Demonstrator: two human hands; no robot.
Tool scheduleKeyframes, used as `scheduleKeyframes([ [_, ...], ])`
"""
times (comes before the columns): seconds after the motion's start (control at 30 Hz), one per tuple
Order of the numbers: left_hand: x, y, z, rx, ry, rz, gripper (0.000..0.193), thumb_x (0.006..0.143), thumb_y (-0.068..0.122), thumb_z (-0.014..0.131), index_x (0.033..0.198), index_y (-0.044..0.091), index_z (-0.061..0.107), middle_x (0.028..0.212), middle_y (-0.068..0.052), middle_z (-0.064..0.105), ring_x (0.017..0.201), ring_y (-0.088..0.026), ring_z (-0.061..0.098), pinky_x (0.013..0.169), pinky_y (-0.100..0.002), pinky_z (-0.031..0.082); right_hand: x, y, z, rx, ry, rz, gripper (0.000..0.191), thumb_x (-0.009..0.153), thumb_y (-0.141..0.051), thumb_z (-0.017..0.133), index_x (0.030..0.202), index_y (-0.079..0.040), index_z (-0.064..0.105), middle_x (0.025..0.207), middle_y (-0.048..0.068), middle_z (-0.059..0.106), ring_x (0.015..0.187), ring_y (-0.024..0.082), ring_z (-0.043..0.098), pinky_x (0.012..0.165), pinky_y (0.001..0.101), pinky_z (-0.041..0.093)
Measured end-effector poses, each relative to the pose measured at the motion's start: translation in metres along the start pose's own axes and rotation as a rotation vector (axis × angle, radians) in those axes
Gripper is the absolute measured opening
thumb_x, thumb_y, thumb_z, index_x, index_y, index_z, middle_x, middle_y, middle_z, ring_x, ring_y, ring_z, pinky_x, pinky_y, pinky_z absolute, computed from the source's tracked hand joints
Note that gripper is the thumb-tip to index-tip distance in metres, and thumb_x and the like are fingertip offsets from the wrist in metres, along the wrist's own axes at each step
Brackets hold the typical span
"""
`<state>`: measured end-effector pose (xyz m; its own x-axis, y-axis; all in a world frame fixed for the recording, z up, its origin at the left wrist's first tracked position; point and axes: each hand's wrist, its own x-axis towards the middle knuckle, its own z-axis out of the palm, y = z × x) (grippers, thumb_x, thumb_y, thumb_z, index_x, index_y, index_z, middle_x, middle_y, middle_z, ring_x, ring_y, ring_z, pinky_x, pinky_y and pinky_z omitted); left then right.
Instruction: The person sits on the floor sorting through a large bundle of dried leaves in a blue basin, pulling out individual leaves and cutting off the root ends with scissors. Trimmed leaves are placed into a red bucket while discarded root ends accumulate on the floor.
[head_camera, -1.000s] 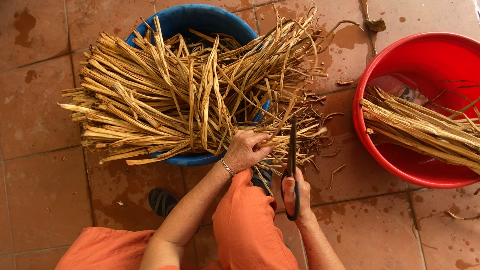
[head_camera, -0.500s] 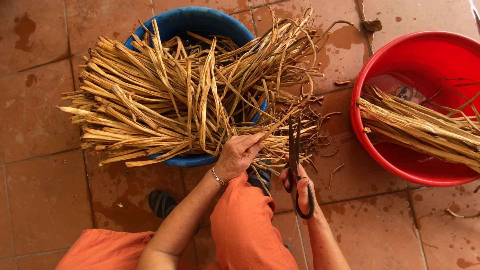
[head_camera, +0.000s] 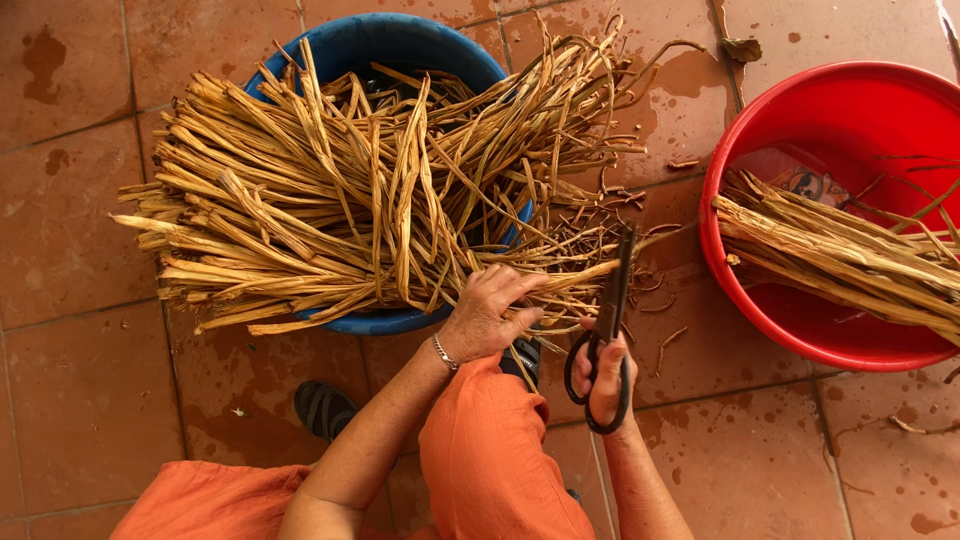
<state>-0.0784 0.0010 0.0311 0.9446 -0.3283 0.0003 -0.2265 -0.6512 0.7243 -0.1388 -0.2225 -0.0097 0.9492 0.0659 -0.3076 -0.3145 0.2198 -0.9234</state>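
Nearest, the right hand (head_camera: 603, 378) has its fingers hooked through the scissors (head_camera: 610, 320), whose blades have swung upright and now look shut on a stalk (head_camera: 575, 276). The left hand (head_camera: 487, 318) has shifted slightly, fingers curled, pinching that stalk. Beyond, the stalks' cut ends overhang the blue tub (head_camera: 395, 45); trimmed ones lie in the red tub (head_camera: 760, 300).

One camera sits on the person's head. It looks straight down, from close above, at the tiled floor (head_camera: 90, 400) and the lap. No other view.
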Motion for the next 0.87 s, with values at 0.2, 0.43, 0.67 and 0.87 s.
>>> scheduleKeyframes([
  [0.2, 0.011, -0.004, -0.001, -0.043, 0.072, 0.145, 0.103, 0.063, 0.006, 0.068, 0.157, 0.011, 0.029, 0.155, -0.020, 0.037, 0.146, -0.035, 0.034, 0.123, -0.049, 0.026, -0.009, 0.002, -0.011, 0.044, 0.138, -0.149, 0.080, 0.101, -0.071, 0.038, 0.135, 0.001, 0.049, 0.068, 0.000, 0.046, 0.051, 0.005, 0.039, 0.045, 0.0219, 0.033],
  [0.43, 0.048, -0.046, 0.009, -0.268, 0.245, -0.030, 0.064, 0.090, 0.011, 0.054, 0.153, 0.008, 0.044, 0.162, -0.017, 0.043, 0.155, -0.032, 0.037, 0.129, -0.046, 0.032, -0.012, 0.003, -0.016, -0.006, 0.114, -0.192, 0.085, 0.098, -0.074, 0.043, 0.138, 0.001, 0.049, 0.072, 0.000, 0.048, 0.053, 0.005, 0.039, 0.047, 0.0214, 0.032],
  [0.67, 0.143, -0.054, 0.047, 0.033, 0.179, -0.252, 0.045, 0.097, 0.031, 0.061, 0.135, 0.008, 0.062, 0.145, -0.016, 0.048, 0.134, -0.034, 0.038, 0.108, -0.050, 0.034, -0.016, 0.006, -0.007, -0.033, 0.045, -0.166, 0.089, 0.095, -0.075, 0.046, 0.140, 0.001, 0.049, 0.071, 0.000, 0.049, 0.053, 0.005, 0.040, 0.045, 0.0210, 0.032],
  [0.87, 0.138, -0.071, 0.046, -0.846, 0.290, -0.483, 0.051, 0.093, 0.036, 0.069, 0.134, 0.006, 0.072, 0.132, -0.022, 0.073, 0.107, -0.039, 0.064, 0.092, -0.055, 0.050, -0.016, 0.011, -0.015, -0.058, 0.034, -0.161, 0.089, 0.095, -0.075, 0.047, 0.142, 0.000, 0.048, 0.071, 0.000, 0.050, 0.052, 0.005, 0.040, 0.045, 0.0203, 0.033],
])
